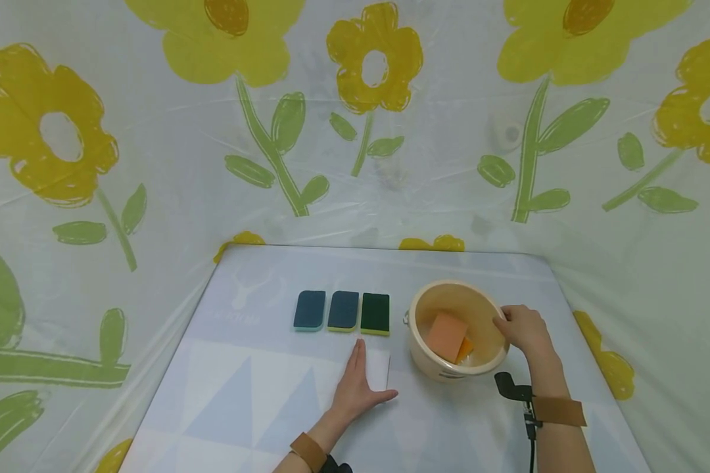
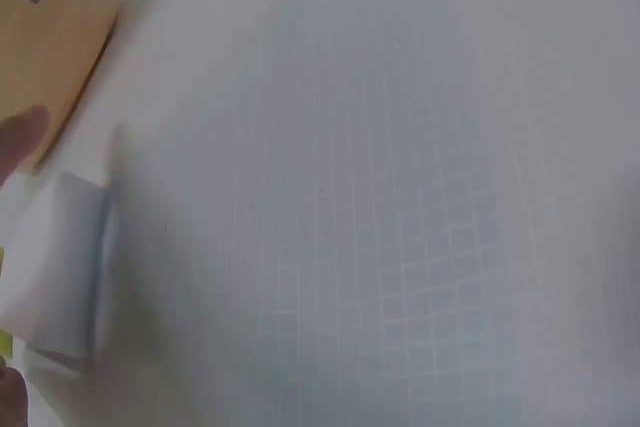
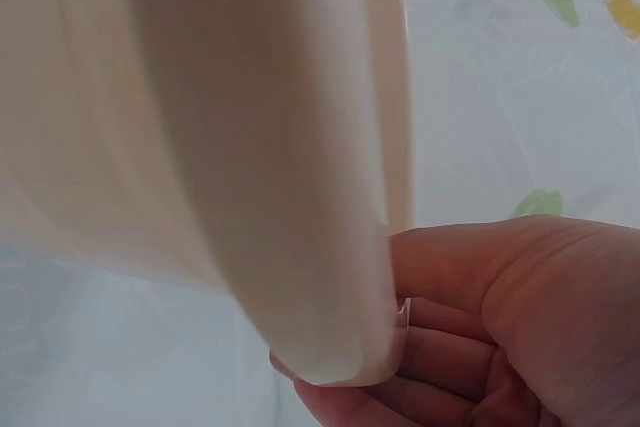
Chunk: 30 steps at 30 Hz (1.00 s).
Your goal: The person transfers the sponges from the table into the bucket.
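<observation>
A cream bucket [image 1: 423, 351] leans to one side on the right of the table, with an orange sponge [image 1: 446, 335] and a smaller orange piece [image 1: 465, 349] in it. My right hand [image 1: 526, 328] grips its rim, thumb at the inside edge and fingers curled round the outside. A white block [image 1: 378, 368] lies beside my left hand [image 1: 355, 387], whose fingers are straight and whose thumb is spread wide. In the left wrist view the white block [image 2: 60, 257] sits between thumb and fingertips. Just beyond those fingertips is a dark green sponge [image 1: 375, 313] with a yellow underside.
Two blue-grey sponges, one in the middle [image 1: 344, 310] and one at the left [image 1: 309, 309], complete a row with the green one. The table [image 1: 225, 394] has pale triangle prints. A flowered sheet [image 1: 171, 197] hangs behind and along both sides.
</observation>
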{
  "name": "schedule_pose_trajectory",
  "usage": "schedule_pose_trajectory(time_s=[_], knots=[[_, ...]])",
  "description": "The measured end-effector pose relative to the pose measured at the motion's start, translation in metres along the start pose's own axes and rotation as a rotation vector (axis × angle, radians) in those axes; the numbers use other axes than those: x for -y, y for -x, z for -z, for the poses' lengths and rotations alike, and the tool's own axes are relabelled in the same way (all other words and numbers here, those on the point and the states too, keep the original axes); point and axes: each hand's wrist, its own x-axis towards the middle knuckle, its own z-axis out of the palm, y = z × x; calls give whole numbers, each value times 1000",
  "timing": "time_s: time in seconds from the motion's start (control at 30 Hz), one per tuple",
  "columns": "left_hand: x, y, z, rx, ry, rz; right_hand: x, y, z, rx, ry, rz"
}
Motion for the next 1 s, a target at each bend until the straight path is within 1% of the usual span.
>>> schedule_pose_trajectory(time_s=[0.23,0.5,0.6,0.77,0.9,1.0], knots=[[-1,0,-6,-7,26,24,-1,-1,0,1,7,2],[-2,-1,-9,-37,57,42,-1,-1,-1,1,-1,-2],[-5,0,-9,-46,61,64,-2,-1,-1,1,-5,2],[-9,0,-5,-64,73,66,-1,-1,0,5,-6,8],[-11,2,-1,-56,85,73,0,0,0,4,-8,12],[-13,2,3,-63,96,70,0,0,1,5,-12,10]])
